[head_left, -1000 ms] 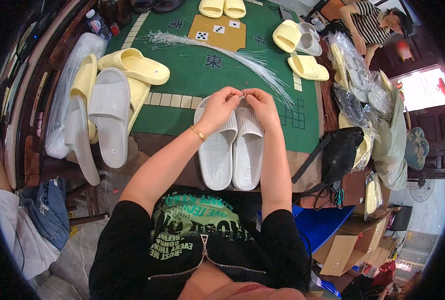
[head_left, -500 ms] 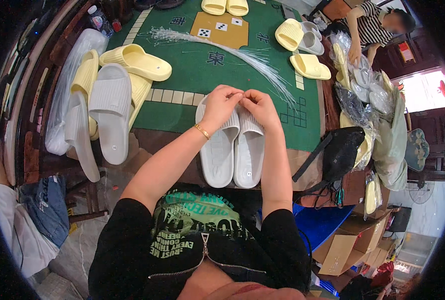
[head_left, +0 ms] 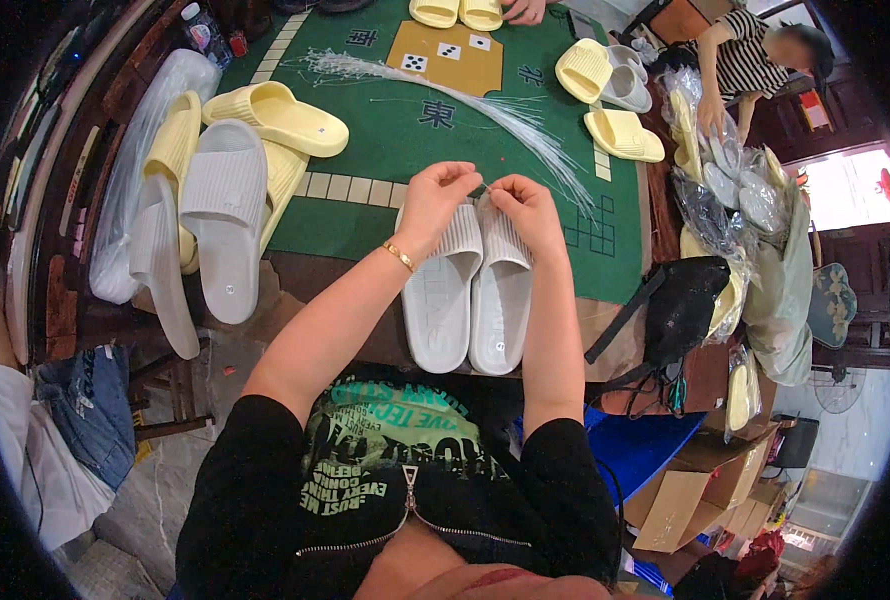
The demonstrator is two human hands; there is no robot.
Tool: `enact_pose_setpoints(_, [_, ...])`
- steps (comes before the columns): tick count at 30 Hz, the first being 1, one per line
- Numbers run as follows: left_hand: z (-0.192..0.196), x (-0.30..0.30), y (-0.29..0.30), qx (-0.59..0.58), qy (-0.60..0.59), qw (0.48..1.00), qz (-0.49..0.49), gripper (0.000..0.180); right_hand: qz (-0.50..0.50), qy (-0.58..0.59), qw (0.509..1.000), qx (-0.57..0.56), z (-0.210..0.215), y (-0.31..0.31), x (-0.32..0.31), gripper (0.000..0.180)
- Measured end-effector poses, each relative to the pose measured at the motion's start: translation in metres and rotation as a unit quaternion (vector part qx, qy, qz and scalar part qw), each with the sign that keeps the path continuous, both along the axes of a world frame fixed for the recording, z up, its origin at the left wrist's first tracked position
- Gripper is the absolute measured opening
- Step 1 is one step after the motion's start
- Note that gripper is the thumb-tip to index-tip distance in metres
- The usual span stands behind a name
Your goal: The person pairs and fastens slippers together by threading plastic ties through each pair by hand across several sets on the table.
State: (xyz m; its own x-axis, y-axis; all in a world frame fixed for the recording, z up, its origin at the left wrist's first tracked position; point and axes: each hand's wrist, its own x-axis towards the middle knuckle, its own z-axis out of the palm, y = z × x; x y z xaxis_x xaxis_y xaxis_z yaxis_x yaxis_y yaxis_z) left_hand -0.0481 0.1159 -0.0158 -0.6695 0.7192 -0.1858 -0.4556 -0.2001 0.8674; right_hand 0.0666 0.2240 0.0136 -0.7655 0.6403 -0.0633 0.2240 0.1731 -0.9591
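Observation:
A pair of grey slide slippers lies side by side at the near edge of the table, heels toward me. Above their toe ends, my left hand and my right hand are closed in pinches, fingertips a small gap apart. A thin strand seems to run between them, too fine to see clearly. Beyond my hands lies a long bundle of thin, clear plastic strands, fanned out at both ends. My hands partly cover the slippers' straps and toes.
Yellow slippers and grey slippers are heaped at the left, beside a clear plastic roll. More yellow slippers lie at the far right. A black bag and bagged slippers line the right edge, near a person in stripes.
My fingertips have drawn slightly apart, the left hand shifting up a little. Another person's hand has appeared at the far edge beside the yellow slippers. The grey pair has barely moved.

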Motion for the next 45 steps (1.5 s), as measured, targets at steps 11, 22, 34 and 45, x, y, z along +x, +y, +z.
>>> enact_pose_setpoints(11, [-0.001,0.004,0.001,-0.022,0.210,0.971,-0.114,0.020,-0.007,0.010,1.000,-0.025,-0.003,0.001,0.002,0.009])
enact_pose_setpoints(22, [0.002,0.003,-0.002,0.000,0.094,0.995,-0.038,0.015,-0.026,0.005,1.000,-0.005,-0.006,0.006,0.002,0.008])
enact_pose_setpoints(34, [0.001,0.002,-0.005,0.025,0.031,0.999,-0.009,0.014,-0.023,-0.003,1.000,-0.001,-0.007,0.004,0.002,0.007])
enact_pose_setpoints(45, [0.002,0.003,-0.004,0.005,0.131,0.988,-0.084,0.014,0.015,-0.009,1.000,-0.005,-0.008,0.004,0.001,0.018])
